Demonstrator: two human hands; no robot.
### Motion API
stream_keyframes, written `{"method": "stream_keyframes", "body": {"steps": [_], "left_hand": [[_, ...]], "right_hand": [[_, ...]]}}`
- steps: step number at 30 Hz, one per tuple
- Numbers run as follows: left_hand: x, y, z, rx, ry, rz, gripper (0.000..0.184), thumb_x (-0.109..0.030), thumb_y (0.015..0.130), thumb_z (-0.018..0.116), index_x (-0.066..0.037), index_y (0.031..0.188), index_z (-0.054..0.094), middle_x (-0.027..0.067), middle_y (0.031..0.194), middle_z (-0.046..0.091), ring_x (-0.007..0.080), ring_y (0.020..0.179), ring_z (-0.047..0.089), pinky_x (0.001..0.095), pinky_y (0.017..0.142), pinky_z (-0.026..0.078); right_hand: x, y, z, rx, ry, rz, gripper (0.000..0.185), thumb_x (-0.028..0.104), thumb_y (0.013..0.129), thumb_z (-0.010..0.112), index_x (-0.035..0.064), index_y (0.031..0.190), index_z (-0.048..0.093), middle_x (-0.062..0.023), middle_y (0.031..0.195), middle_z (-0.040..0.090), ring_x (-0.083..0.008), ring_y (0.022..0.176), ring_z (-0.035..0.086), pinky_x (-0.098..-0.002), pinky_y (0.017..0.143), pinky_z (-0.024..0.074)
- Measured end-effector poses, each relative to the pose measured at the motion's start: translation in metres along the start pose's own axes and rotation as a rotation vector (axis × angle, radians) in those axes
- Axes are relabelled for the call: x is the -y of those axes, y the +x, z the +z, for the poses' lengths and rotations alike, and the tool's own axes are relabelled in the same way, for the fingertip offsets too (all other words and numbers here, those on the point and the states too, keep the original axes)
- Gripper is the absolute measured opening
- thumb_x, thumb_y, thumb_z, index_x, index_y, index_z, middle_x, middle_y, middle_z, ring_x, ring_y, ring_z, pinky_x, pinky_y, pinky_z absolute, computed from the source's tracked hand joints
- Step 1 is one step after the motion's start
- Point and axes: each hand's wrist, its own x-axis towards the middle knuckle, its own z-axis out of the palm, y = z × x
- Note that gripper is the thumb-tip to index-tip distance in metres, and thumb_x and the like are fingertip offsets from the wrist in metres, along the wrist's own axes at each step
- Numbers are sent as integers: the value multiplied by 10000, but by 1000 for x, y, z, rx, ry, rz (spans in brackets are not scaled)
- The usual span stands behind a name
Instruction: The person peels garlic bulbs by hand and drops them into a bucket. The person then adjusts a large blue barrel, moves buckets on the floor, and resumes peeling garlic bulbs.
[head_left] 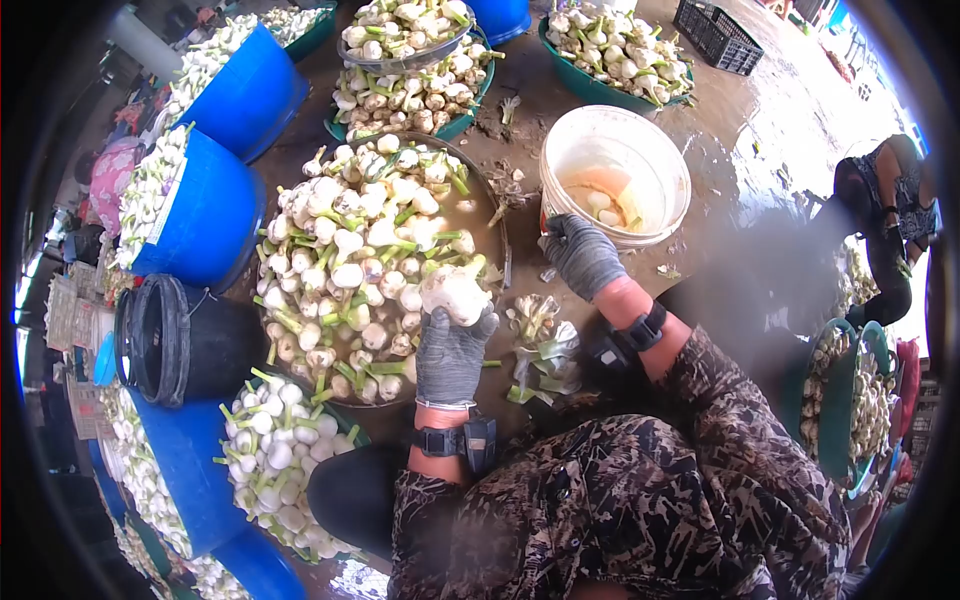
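Observation:
My left hand point(449, 358), in a grey glove, grips a large pale garlic bulb point(456, 292) above the near right side of a wide round basin point(508, 262). Many garlic bulbs point(345, 240) with short green stems lie in that basin, in brownish water. My right hand point(584, 256), gloved as well, is closed beside the near rim of a white bucket point(552, 150); whatever its curled fingers hold is hidden. A few pale bulbs point(604, 208) rest at the bottom of the bucket. Peeled-off garlic leaves point(543, 345) lie on the ground between my hands.
At my left stands a heap of cleaned white garlic point(285, 455), with a black bucket point(195, 340) and blue tubs point(205, 205) beyond. Green basins of garlic point(618, 55) and a black crate point(718, 38) stand ahead. Another person point(885, 215) is at the right.

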Motion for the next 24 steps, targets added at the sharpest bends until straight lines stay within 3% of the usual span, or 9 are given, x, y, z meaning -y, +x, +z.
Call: {"method": "stream_keyframes", "body": {"steps": [2, 5, 9, 11, 15, 17, 18, 23, 24], "left_hand": [[3, 1, 5, -21, 83, 54, 500, -266, 933, 616, -59, 1351, 437, 136, 1282, 546, 318, 1149, 556, 479, 935, 539], [9, 2, 13, -19, 189, 46, 502, -269, 939, 612, -72, 1354, 411, 133, 1299, 502, 301, 1179, 528, 482, 979, 497], [9, -3, 12, -2, 135, -48, 583, -265, 901, 666, -73, 1381, 398, 122, 1300, 505, 293, 1188, 522, 479, 979, 497], [7, -8, 8, 5, 101, -20, 507, -304, 947, 593, -44, 1356, 444, 124, 1241, 576, 287, 1120, 571, 461, 919, 521], [-2, -3, 17, -34, 12, -17, 369, -298, 981, 528, -59, 1262, 535, 111, 1163, 615, 271, 973, 613, 424, 790, 536], [-1, -1, 17, -95, 13, 19, 363, -335, 981, 517, -71, 1226, 558, 103, 1148, 620, 266, 924, 614, 420, 747, 524], [-2, 1, 13, -87, -22, -18, 381, -360, 977, 516, -78, 1232, 555, 103, 1144, 621, 269, 919, 615, 437, 765, 521], [6, -3, 33, -79, 65, -86, 665, -467, 903, 610, -65, 1390, 400, 123, 1305, 502, 272, 1163, 509, 498, 953, 455], [7, -2, 26, -46, 107, -88, 688, -486, 901, 607, -61, 1396, 389, 122, 1283, 507, 262, 1135, 522, 469, 940, 466]], "right_hand": [[43, -24, -9, -38, 162, -259, 298, 175, 864, 672, 33, 1120, 620, -131, 959, 672, -253, 778, 659, -335, 724, 540], [65, -41, -1, 56, 160, -412, 252, 173, 854, 695, 35, 1055, 634, -116, 890, 670, -222, 731, 645, -330, 694, 530], [42, -28, 18, 79, 542, -67, 177, 151, 861, 696, 16, 943, 616, -68, 737, 634, -174, 678, 599, -315, 664, 511], [16, -8, 9, -99, 87, -153, 149, 179, 844, 663, 46, 905, 634, -155, 799, 670, -334, 766, 650, -397, 699, 518], [-7, 5, -7, -167, -190, -29, 165, 184, 835, 656, 65, 949, 651, -161, 870, 674, -369, 803, 637, -435, 752, 515], [10, -5, -14, -364, -172, -405, 201, 181, 828, 664, 72, 996, 668, -145, 909, 675, -361, 846, 636, -431, 773, 513], [35, -15, -23, -265, -54, -494, 227, 168, 821, 666, 74, 1027, 676, -120, 915, 674, -343, 908, 630, -425, 821, 500], [60, -37, -11, 5, -210, -697, 164, 125, 794, 687, 79, 952, 696, -89, 921, 679, -292, 834, 634, -383, 781, 514], [58, -38, 0, -77, -152, -722, 153, 234, 809, 657, 115, 895, 700, -84, 800, 653, -280, 768, 629, -397, 729, 492]]}}
